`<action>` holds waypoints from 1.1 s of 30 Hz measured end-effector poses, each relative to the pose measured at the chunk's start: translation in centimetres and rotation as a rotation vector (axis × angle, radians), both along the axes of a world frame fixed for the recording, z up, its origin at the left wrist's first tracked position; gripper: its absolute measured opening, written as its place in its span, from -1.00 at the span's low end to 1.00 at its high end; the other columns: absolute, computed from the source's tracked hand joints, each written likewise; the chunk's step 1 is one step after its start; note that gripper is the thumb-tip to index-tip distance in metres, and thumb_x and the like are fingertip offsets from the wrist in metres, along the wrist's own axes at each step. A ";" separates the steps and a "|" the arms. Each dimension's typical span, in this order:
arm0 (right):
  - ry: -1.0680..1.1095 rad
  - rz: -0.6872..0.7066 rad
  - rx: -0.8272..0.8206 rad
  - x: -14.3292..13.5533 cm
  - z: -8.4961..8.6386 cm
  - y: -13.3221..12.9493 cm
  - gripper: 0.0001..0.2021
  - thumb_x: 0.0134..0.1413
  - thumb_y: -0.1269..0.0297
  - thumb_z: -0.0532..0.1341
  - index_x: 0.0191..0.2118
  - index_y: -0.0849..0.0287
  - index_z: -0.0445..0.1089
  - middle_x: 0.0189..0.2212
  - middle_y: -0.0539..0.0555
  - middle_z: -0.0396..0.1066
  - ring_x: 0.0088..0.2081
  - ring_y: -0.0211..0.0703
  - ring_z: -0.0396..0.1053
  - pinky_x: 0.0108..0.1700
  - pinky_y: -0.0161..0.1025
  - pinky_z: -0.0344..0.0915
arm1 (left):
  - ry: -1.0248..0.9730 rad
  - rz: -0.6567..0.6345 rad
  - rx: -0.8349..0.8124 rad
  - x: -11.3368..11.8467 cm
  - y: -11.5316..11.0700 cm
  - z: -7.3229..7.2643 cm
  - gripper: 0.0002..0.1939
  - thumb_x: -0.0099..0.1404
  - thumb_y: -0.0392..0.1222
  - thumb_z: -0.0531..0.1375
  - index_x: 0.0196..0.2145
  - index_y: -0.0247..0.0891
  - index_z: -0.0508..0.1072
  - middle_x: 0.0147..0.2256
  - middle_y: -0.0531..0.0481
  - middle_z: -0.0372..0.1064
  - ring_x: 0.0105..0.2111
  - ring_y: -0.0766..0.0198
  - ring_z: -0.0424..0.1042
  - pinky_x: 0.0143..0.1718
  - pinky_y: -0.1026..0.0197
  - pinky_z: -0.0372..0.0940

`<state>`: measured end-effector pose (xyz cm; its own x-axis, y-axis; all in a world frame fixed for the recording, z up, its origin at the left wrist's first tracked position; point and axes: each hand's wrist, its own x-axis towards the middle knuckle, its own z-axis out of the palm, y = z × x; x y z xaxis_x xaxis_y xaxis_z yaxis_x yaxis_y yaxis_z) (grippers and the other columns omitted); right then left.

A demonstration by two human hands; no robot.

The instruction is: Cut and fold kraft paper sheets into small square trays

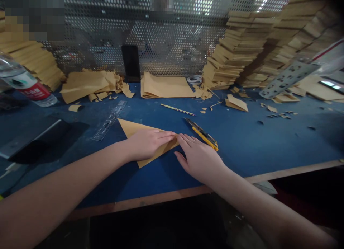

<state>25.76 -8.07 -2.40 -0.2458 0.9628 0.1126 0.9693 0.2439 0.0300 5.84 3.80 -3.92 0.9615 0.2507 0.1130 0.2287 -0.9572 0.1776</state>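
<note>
A folded triangular sheet of tan paper (129,127) lies on the blue table, its narrow tip pointing right. My left hand (146,143) rests flat across the middle of the paper, fingers stretched toward that tip. At the tip, the fingertips of my right hand (197,154) touch the paper, with the palm down and the thumb apart. The fingertips of both hands almost meet. Just right of my right hand lies a yellow and black utility knife (202,133). A clear ruler (110,120) is beside the paper's left corner, and a pencil (177,109) lies behind the hands.
Tan paper stacks (166,85) and scraps line the back by a perforated metal screen (174,37). A phone (131,62) leans there. A water bottle (29,85) and a dark device (34,139) stand left; a patterned cup (290,78) is tilted at right. The table edge (161,198) runs in front.
</note>
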 end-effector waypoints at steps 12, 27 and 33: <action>-0.048 -0.004 -0.060 -0.3 0.6 0.1 -0.51 0.29 0.22 0.02 0.20 0.44 0.26 0.15 0.30 0.36 0.11 0.13 0.38 0.11 -0.01 0.35 | -0.053 0.076 0.024 0.1 -0.3 0.0 -0.56 0.37 -0.39 -0.02 0.18 -0.38 0.27 0.22 -0.20 0.24 0.12 0.06 0.36 0.06 0.04 0.38; -0.054 0.020 -0.091 -0.3 0.4 0.3 -0.53 0.31 0.25 0.00 0.23 0.41 0.20 0.18 0.30 0.32 0.17 0.12 0.32 0.17 0.04 0.26 | -0.126 0.064 0.026 -0.8 0.3 -0.5 -0.62 0.45 -0.31 -0.05 0.13 -0.40 0.36 0.16 -0.20 0.33 0.14 0.14 0.35 0.19 0.05 0.29; -0.043 0.033 -0.078 -0.2 0.4 0.3 -0.53 0.31 0.24 0.00 0.22 0.41 0.24 0.18 0.32 0.32 0.17 0.12 0.32 0.18 0.05 0.24 | -0.124 0.122 0.045 -1.9 0.2 -0.3 -0.65 0.45 -0.25 -0.02 0.07 -0.39 0.40 0.13 -0.25 0.35 0.12 0.09 0.37 0.17 -0.02 0.30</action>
<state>25.57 -7.74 -2.00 -0.2810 0.9594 0.0264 0.9588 0.2794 0.0513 3.97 4.00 -4.26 0.9023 0.3565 0.2423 0.3227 -0.9314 0.1687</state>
